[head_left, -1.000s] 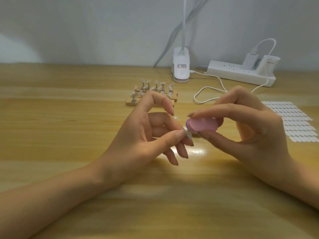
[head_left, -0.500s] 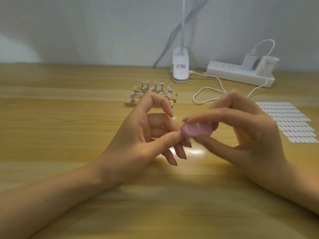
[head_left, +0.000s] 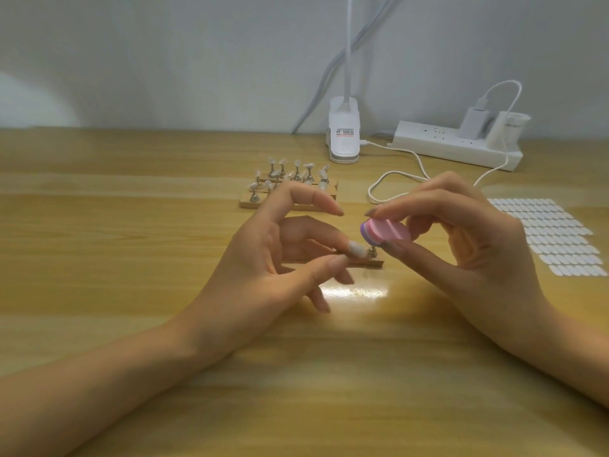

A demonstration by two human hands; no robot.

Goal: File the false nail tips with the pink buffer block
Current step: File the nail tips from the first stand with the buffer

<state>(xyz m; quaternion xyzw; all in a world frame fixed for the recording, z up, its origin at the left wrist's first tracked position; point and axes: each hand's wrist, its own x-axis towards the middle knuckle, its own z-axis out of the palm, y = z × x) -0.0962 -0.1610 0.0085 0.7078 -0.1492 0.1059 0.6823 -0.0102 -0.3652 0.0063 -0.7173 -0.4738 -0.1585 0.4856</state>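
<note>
Left hand (head_left: 263, 268) pinches a false nail tip (head_left: 357, 249) at frame centre. Right hand (head_left: 478, 245) grips the pink buffer block (head_left: 387, 230) just beside it, not touching. Brace the tip firmly and stroke lightly.

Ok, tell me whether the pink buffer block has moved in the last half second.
Yes. The pink buffer block has shifted right and up, toward the white cable loop, baring the nail tip it covered.
</note>
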